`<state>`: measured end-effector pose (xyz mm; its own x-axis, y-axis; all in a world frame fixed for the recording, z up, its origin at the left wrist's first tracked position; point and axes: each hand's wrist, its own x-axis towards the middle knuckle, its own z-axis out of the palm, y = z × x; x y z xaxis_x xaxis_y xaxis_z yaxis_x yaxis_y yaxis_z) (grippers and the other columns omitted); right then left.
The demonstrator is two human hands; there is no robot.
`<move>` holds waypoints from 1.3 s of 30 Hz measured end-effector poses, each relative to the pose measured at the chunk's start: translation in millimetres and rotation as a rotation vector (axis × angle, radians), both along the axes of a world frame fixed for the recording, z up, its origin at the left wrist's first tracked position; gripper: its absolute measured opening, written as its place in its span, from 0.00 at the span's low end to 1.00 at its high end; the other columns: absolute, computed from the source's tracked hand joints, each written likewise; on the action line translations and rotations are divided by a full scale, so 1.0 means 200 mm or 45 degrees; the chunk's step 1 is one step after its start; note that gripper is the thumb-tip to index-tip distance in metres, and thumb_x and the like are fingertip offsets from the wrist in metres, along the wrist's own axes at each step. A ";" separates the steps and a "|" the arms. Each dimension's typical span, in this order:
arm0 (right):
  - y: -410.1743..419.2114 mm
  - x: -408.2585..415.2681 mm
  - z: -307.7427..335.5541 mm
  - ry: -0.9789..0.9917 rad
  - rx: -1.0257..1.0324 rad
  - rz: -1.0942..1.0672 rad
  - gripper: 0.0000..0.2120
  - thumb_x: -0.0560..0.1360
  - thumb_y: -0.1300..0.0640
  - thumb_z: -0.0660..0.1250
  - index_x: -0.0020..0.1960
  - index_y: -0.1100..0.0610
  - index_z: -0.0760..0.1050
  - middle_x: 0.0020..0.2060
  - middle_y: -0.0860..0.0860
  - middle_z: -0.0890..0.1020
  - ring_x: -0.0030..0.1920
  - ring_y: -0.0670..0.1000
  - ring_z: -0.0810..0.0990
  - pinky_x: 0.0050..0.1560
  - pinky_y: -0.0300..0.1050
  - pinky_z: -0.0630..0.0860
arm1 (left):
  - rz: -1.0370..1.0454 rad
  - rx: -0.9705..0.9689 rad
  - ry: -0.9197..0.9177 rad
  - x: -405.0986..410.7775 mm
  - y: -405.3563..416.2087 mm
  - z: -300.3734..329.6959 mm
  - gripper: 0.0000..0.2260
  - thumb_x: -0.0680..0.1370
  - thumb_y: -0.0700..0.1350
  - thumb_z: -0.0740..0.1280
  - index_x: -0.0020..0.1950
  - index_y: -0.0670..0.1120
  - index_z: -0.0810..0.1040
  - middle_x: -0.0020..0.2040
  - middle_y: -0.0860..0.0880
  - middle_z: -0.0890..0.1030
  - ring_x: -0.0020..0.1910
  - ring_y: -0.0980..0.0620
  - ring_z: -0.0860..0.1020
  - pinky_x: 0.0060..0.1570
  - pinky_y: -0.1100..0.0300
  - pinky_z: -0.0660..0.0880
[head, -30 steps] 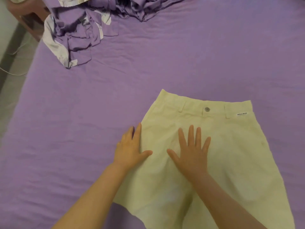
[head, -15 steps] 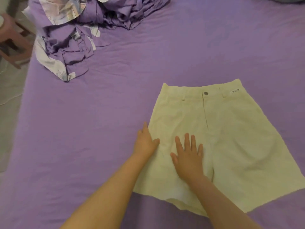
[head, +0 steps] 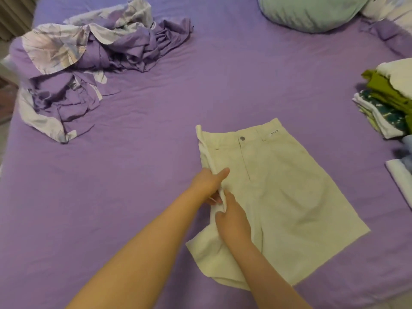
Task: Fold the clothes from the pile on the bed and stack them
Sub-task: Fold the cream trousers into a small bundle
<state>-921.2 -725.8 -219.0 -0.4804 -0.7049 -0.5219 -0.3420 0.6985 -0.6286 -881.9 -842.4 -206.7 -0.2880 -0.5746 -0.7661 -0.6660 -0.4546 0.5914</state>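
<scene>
One bed [head: 223,90], covered in a purple sheet, fills nearly the whole view and bears everything listed below.

One rumpled heap of bedding [head: 89,63], purple with pale floral panels, far left corner of the bed, well apart from the hands.

One pair of cream shorts [head: 289,197], lying front up in the middle of the bed, waistband away from the person, a metal button and a small label showing on it. The right leg lies flat; the left side seam is lifted off the sheet into a raised ridge.

One pale green pillow [head: 312,12], far edge of the bed, right of centre.

One stack of clothes [head: 388,94], right edge of the bed: white, olive green and a dark green print, partly cut off by the frame. A light blue and white item lies just nearer, also cut off.

One left hand [head: 208,186], thumb laid over the lifted seam, fingers curled beneath, pinching the cloth.

One right hand [head: 231,219], just nearer on the same seam, touching the left hand, fingers curled round the fabric edge and gripping it.
</scene>
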 end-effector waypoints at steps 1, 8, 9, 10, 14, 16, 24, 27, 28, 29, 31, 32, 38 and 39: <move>0.02 -0.04 0.01 0.009 0.016 -0.027 0.21 0.76 0.61 0.57 0.67 0.48 0.67 0.53 0.49 0.79 0.51 0.52 0.78 0.47 0.42 0.72 | 0.073 -0.050 -0.029 -0.04 -0.02 0.01 0.19 0.77 0.55 0.66 0.57 0.41 0.71 0.42 0.42 0.80 0.30 0.47 0.81 0.27 0.56 0.79; 0.13 -0.47 0.06 -0.194 -0.160 -0.172 0.20 0.73 0.68 0.58 0.60 0.55 0.78 0.50 0.50 0.82 0.47 0.48 0.79 0.36 0.25 0.69 | -0.187 -0.741 -0.117 -0.28 -0.09 -0.02 0.31 0.78 0.44 0.61 0.77 0.54 0.51 0.49 0.47 0.74 0.46 0.44 0.76 0.42 0.53 0.74; 0.16 -0.54 0.06 -0.199 -0.168 -0.165 0.20 0.73 0.69 0.58 0.61 0.56 0.78 0.50 0.49 0.82 0.48 0.48 0.79 0.37 0.25 0.69 | -0.350 -0.912 -0.156 -0.31 -0.10 -0.02 0.26 0.79 0.46 0.59 0.76 0.55 0.57 0.53 0.47 0.73 0.52 0.45 0.74 0.48 0.52 0.73; 0.18 -0.62 0.06 -0.184 -0.166 -0.153 0.20 0.73 0.69 0.58 0.60 0.56 0.78 0.49 0.49 0.82 0.48 0.48 0.79 0.37 0.24 0.69 | -0.544 -1.097 -0.224 -0.34 -0.12 -0.02 0.21 0.80 0.48 0.58 0.74 0.56 0.64 0.59 0.47 0.71 0.59 0.44 0.71 0.55 0.51 0.71; 0.26 -0.86 0.03 -0.087 -0.073 -0.056 0.20 0.76 0.68 0.55 0.60 0.53 0.78 0.50 0.49 0.82 0.51 0.49 0.79 0.47 0.35 0.73 | -1.582 -1.357 -0.485 -0.50 -0.20 -0.02 0.21 0.82 0.45 0.55 0.75 0.57 0.59 0.79 0.48 0.49 0.77 0.43 0.48 0.73 0.42 0.47; 0.29 -0.96 -0.01 0.007 0.018 0.002 0.20 0.77 0.66 0.54 0.62 0.53 0.76 0.53 0.49 0.81 0.53 0.50 0.79 0.53 0.41 0.74 | -1.886 -1.338 -0.572 -0.64 -0.20 -0.02 0.22 0.82 0.45 0.55 0.76 0.54 0.56 0.79 0.49 0.52 0.77 0.43 0.46 0.72 0.39 0.41; 0.43 -1.25 -0.19 0.441 0.304 0.073 0.12 0.82 0.53 0.51 0.58 0.52 0.71 0.44 0.47 0.77 0.43 0.49 0.74 0.39 0.44 0.69 | -2.062 -1.416 -0.949 -1.05 -0.30 -0.07 0.18 0.81 0.44 0.55 0.71 0.51 0.67 0.67 0.51 0.70 0.74 0.43 0.57 0.71 0.34 0.43; 0.46 -1.32 -0.21 0.526 0.322 0.115 0.14 0.82 0.48 0.48 0.54 0.53 0.70 0.41 0.46 0.74 0.41 0.49 0.74 0.39 0.45 0.69 | -2.029 -1.495 -0.948 -1.13 -0.32 -0.09 0.17 0.80 0.42 0.59 0.69 0.49 0.69 0.60 0.50 0.74 0.68 0.44 0.63 0.72 0.35 0.45; 0.47 -1.34 -0.22 0.545 0.322 0.114 0.14 0.82 0.47 0.48 0.53 0.53 0.69 0.42 0.45 0.74 0.41 0.49 0.74 0.40 0.45 0.70 | -1.993 -1.539 -0.922 -1.16 -0.32 -0.09 0.16 0.80 0.42 0.60 0.68 0.49 0.71 0.58 0.50 0.74 0.66 0.44 0.64 0.72 0.36 0.46; 0.48 -1.37 -0.22 0.553 0.328 0.096 0.14 0.82 0.47 0.47 0.53 0.52 0.69 0.44 0.46 0.75 0.42 0.49 0.75 0.42 0.45 0.71 | -1.944 -1.582 -0.890 -1.20 -0.32 -0.10 0.15 0.80 0.43 0.61 0.66 0.49 0.72 0.56 0.50 0.75 0.65 0.45 0.65 0.73 0.37 0.46; 0.50 -1.43 -0.23 0.537 0.352 0.037 0.14 0.82 0.47 0.47 0.52 0.53 0.68 0.47 0.46 0.75 0.44 0.50 0.76 0.44 0.46 0.71 | -1.849 -1.643 -0.823 -1.28 -0.30 -0.12 0.12 0.79 0.42 0.62 0.62 0.49 0.75 0.53 0.50 0.75 0.64 0.45 0.66 0.73 0.38 0.45; 0.51 -1.46 -0.24 0.537 0.365 0.026 0.14 0.82 0.47 0.47 0.52 0.53 0.68 0.47 0.46 0.75 0.44 0.50 0.76 0.43 0.46 0.71 | -1.816 -1.655 -0.792 -1.33 -0.29 -0.13 0.11 0.79 0.41 0.62 0.60 0.48 0.76 0.52 0.50 0.75 0.63 0.45 0.66 0.73 0.38 0.45; 0.57 -1.60 -0.33 0.689 0.454 0.082 0.16 0.82 0.45 0.44 0.54 0.52 0.67 0.49 0.46 0.74 0.45 0.50 0.77 0.40 0.44 0.71 | -1.699 -1.679 -0.695 -1.50 -0.22 -0.28 0.09 0.78 0.37 0.60 0.55 0.46 0.76 0.46 0.48 0.70 0.61 0.43 0.67 0.72 0.35 0.42; 0.57 -1.61 -0.35 0.726 0.474 0.109 0.17 0.82 0.44 0.44 0.55 0.51 0.67 0.50 0.46 0.74 0.46 0.50 0.77 0.39 0.43 0.69 | -1.673 -1.684 -0.685 -1.51 -0.22 -0.30 0.10 0.78 0.37 0.60 0.56 0.46 0.75 0.48 0.48 0.70 0.62 0.43 0.66 0.71 0.34 0.41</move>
